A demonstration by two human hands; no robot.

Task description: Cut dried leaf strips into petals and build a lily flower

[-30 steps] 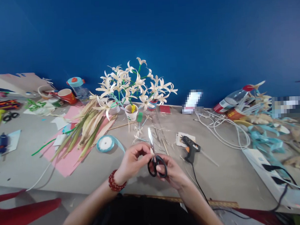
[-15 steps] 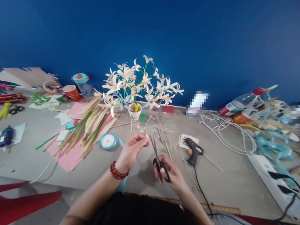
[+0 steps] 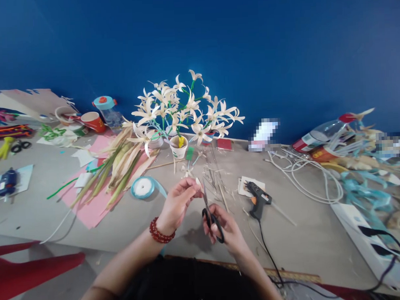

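Observation:
Between the fingertips of my left hand (image 3: 181, 199) is a small pale piece (image 3: 198, 183), which looks like a strip of dried husk. My right hand (image 3: 224, 225) grips black-handled scissors (image 3: 207, 211), fingers in the loops. Their blades point up and lie right beside the pale piece; whether they touch it I cannot tell. Beyond my hands, several cream husk flowers (image 3: 182, 109) on green and light blue stems stand in a paper cup (image 3: 179, 149). A roll of light blue ribbon (image 3: 142, 187) lies left of my left hand.
Dried corn husks (image 3: 122, 166) spread over pink paper (image 3: 89, 215) on the left. A black glue gun (image 3: 260, 200) lies at right, its cord running toward me. Farther right are a coiled white cable (image 3: 299, 186), a power strip (image 3: 357, 240) and a plastic bottle (image 3: 327, 132).
The scissor blades have come closer together beside the pale piece. My left hand has shifted slightly right, my right hand slightly left.

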